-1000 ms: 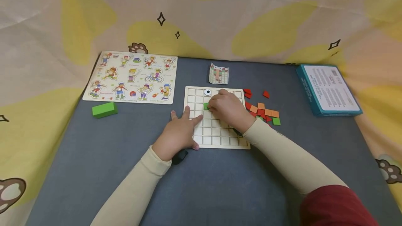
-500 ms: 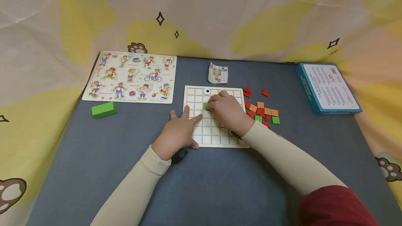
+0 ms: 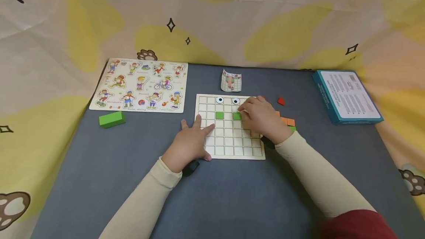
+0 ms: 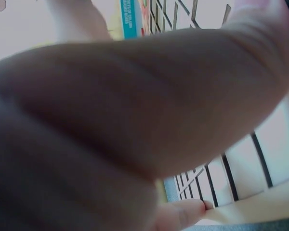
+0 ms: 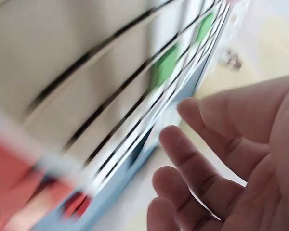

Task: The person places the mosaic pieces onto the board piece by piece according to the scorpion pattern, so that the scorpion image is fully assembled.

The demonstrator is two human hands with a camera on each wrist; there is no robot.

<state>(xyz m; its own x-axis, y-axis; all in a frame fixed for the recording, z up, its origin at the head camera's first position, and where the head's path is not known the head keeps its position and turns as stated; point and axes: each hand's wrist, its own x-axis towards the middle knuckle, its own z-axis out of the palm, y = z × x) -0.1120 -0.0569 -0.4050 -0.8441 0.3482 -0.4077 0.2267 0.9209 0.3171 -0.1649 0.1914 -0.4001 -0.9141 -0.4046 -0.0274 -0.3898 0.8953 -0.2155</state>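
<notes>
My left hand rests with spread fingers on the left edge of the light wooden grid board. On the board sit a green square tile and a second green tile, with two round eye pieces near the top, the left eye piece and the right eye piece. My right hand hovers over the board's right side, fingertips beside the second green tile. In the right wrist view its bent fingers stand apart from the grid and hold nothing. My left hand's skin fills most of the left wrist view.
Loose red, orange and green tiles lie right of the board, partly behind my right hand. A small pattern card stands beyond it. A picture puzzle board and green block are at left, a teal box at right.
My right hand has moved right, away from the first green tile, uncovering the second green tile and the right eye piece. My left hand has stayed in place on the board.
</notes>
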